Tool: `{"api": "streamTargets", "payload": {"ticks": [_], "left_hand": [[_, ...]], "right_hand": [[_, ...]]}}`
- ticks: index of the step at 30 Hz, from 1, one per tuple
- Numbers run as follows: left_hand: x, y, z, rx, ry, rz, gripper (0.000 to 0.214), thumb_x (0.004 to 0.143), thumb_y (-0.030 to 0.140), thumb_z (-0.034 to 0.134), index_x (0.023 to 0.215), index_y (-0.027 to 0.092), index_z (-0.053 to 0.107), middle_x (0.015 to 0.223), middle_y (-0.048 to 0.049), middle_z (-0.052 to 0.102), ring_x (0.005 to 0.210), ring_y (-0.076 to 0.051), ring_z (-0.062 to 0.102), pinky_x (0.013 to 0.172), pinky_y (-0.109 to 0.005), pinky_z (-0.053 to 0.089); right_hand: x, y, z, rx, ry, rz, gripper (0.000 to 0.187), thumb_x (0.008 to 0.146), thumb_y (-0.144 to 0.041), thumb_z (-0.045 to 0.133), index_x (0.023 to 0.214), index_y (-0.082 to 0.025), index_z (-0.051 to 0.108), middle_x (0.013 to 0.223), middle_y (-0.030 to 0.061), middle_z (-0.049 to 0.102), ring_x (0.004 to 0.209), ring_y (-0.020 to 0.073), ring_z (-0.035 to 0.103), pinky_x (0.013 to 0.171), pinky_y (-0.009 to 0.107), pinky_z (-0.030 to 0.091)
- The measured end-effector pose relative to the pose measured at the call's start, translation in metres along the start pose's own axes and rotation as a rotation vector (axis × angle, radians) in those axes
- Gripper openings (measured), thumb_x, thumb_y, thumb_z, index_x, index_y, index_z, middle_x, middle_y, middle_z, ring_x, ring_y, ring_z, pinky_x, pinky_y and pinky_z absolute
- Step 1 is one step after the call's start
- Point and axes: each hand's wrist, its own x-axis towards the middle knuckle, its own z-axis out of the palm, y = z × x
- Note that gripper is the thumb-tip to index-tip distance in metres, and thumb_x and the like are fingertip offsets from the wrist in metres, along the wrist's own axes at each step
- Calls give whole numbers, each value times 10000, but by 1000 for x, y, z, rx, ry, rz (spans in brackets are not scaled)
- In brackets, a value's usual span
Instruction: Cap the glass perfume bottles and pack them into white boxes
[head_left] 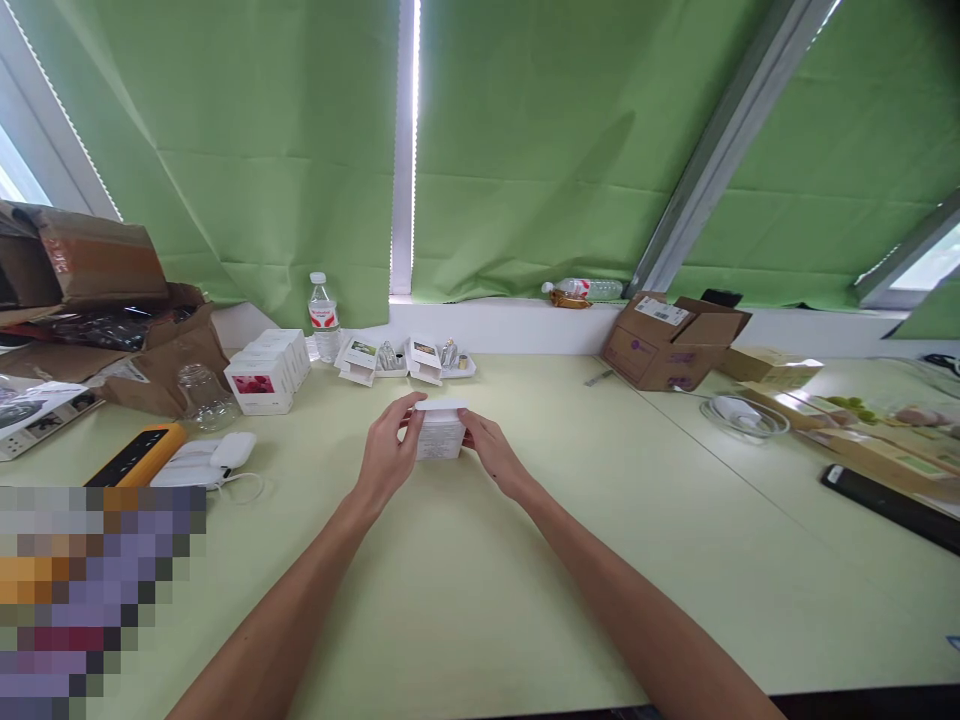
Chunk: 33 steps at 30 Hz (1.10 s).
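A small white carton (440, 437) stands upright on the pale table in front of me, fine print on the side that faces me. Its top flap looks slightly raised. My left hand (391, 440) closes on its left side, fingers near the top edge. From the right, my right hand (491, 447) grips the opposite side, with the fingertips at the upper corner. Behind it lie two opened white boxes, one on the left (360, 357) and one on the right (424, 360), beside white trays with small shiny items. What the carton holds is hidden.
At left stand several white boxes (259, 385), a clear jar (204, 398), a water bottle (324, 318) and an orange-black device (139, 455). A cardboard box (660, 345), a coiled white cable (742, 415) and a black bar (892, 505) occupy the right side.
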Motion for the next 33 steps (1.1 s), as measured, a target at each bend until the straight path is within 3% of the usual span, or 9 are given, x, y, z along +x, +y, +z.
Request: {"api": "streamTargets", "payload": {"ticks": [8, 16, 20, 33], "left_hand": [[-1, -3, 1, 19, -48, 31, 304, 940, 362, 416, 1162, 234, 579, 1202, -71, 617, 1054, -193, 592, 889, -325, 496], [-3, -2, 3, 29, -70, 29, 354, 900, 427, 499, 1188, 233, 566, 1229, -79, 593, 1068, -201, 579, 889, -324, 500], [-3, -2, 2, 8, -74, -11, 371, 905, 449, 477, 1193, 236, 577, 1237, -80, 594, 1011, -194, 593, 809, -297, 518], [3, 2, -1, -127, -52, -117, 347, 870, 472, 531, 1062, 206, 645, 978, -48, 675, 860, -171, 627, 775, -274, 494]], "right_hand": [[-1, -2, 0, -3, -22, 4, 520, 859, -606, 465, 1108, -200, 673, 1091, 66, 682, 995, 220, 613, 939, 365, 448], [0, 8, 2, 9, -2, 11, 721, 843, -729, 350, 1204, -182, 651, 1151, 103, 678, 1037, 263, 626, 951, 386, 448], [2, 15, -1, -6, -2, 2, 792, 838, -761, 281, 1246, -181, 632, 1166, 105, 675, 1064, 267, 623, 965, 394, 439], [6, 19, -2, -32, -20, 7, 719, 843, -726, 356, 1222, -186, 642, 1147, 85, 683, 1055, 264, 618, 970, 388, 427]]}}
